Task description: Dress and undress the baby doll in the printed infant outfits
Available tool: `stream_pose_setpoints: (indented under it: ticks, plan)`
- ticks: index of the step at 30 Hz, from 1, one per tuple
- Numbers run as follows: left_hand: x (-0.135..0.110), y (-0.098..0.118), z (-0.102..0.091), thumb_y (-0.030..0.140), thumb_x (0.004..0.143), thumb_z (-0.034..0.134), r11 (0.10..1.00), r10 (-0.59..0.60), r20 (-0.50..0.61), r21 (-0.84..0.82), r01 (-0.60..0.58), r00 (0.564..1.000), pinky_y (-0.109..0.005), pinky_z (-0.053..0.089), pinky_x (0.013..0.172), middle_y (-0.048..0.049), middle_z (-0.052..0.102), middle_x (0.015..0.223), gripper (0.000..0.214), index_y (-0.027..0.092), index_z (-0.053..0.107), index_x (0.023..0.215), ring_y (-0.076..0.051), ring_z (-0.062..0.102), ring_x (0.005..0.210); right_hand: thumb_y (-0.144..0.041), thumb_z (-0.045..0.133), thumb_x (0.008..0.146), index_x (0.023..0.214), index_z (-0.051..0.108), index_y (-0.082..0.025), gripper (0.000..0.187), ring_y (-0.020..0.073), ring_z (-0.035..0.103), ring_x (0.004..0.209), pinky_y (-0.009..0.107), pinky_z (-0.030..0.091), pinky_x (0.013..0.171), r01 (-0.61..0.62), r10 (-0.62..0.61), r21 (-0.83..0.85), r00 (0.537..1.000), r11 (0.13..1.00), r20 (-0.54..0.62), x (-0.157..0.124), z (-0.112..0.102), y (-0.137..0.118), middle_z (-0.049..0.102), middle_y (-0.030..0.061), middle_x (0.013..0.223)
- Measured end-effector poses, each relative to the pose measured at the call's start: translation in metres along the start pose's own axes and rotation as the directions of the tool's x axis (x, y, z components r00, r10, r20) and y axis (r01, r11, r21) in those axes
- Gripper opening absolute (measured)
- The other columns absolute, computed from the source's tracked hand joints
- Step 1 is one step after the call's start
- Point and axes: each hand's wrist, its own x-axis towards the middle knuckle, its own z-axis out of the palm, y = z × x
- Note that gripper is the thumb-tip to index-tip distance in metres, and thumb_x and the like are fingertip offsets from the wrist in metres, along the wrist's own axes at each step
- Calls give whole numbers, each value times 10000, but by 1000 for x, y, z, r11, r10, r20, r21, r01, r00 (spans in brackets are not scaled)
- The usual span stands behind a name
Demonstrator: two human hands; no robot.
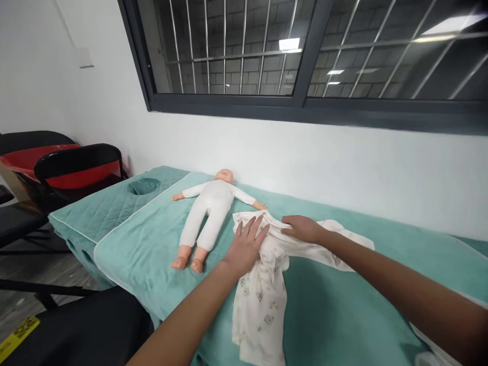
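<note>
A white baby garment (261, 310) with small printed figures lies rumpled on the green bed cover (148, 254). One part of it stretches toward me and another out to the right. My left hand (247, 246) rests flat on its upper left part with the fingers spread. Just to the right, my right hand (304, 229) has its fingers closed on a fold of the same cloth; the fingertips are partly hidden. Left of the garment a baby doll (213, 201) lies on its back, arms out, with a white body and bare feet. Its hand on that side lies close to the garment's upper edge.
The bed runs along a white wall below a barred window (229, 51). A face hole (144, 186) is in the quilted cover at the left. Folding chairs (82, 162) stand beyond it, and a black seat (99, 325) is near me. White cloth (432, 351) shows at bottom right.
</note>
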Motion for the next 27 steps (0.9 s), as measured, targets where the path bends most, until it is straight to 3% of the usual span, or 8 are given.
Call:
stream_pose_setpoints:
  ticks: [3,6,10,12,15,20,23,27]
  plan:
    - [5,8,1,276,781,672,999,-34,-33,-30,33,999,-590,170,1130,-156,143,1593,798,186,273,1466,-333,117,1462,-379,440,915,1127,572,-262,275,215,569,1106,299,417,897,159,-157,20,986,987,-50,-35,-1,-58,634,42,1201]
    - [0,12,-7,224,839,577,986,-48,-26,-159,44,998,-567,140,1142,-134,391,1491,339,198,576,1176,-302,276,1416,-337,447,917,1044,593,-259,209,220,614,980,304,448,789,348,-348,48,937,936,-7,-69,-2,-98,656,38,1089]
    - [-14,13,-29,123,835,490,950,-172,-30,-270,158,985,-459,360,1039,-82,684,959,157,191,604,919,-244,624,1030,-496,563,830,1200,536,-197,477,289,626,910,387,468,749,63,-63,74,998,995,-1,-94,-2,-100,599,117,1172]
    - [-16,16,-44,137,851,453,925,-281,-67,-287,251,957,-414,462,892,-90,673,923,175,186,562,979,-248,642,927,-568,647,738,1342,435,-160,760,347,594,1030,444,465,824,-94,93,158,996,983,11,-99,0,-91,517,176,1302]
    - [-15,28,-71,135,854,424,818,-467,-185,-461,344,864,-346,491,815,-76,657,993,203,198,481,1039,-216,630,928,-554,716,686,1425,338,-149,923,357,493,1216,466,402,986,-44,43,431,999,901,12,-100,6,-93,463,181,1391]
    - [-32,49,-115,120,808,474,415,-720,-262,-905,95,643,-310,488,893,-48,629,1056,178,210,461,960,-173,613,1002,-384,654,787,1337,469,-196,609,280,564,1149,431,440,986,117,6,895,991,430,-133,-97,8,-152,605,83,1275]
    - [-63,47,-126,164,807,544,489,-663,-318,-870,69,678,-366,385,1067,-83,496,1335,322,218,489,1119,-210,466,1275,-323,606,795,1256,559,-212,477,266,637,1026,414,494,909,158,6,981,987,115,-160,-94,4,-196,688,61,1122]
    - [-117,30,-113,272,699,730,617,-620,-293,-755,221,728,-444,308,1128,-113,227,1527,805,258,312,1387,-290,243,1422,-302,623,718,1212,601,-209,503,293,630,1052,431,498,912,195,-8,975,980,-111,-197,-85,10,-246,702,76,1083]
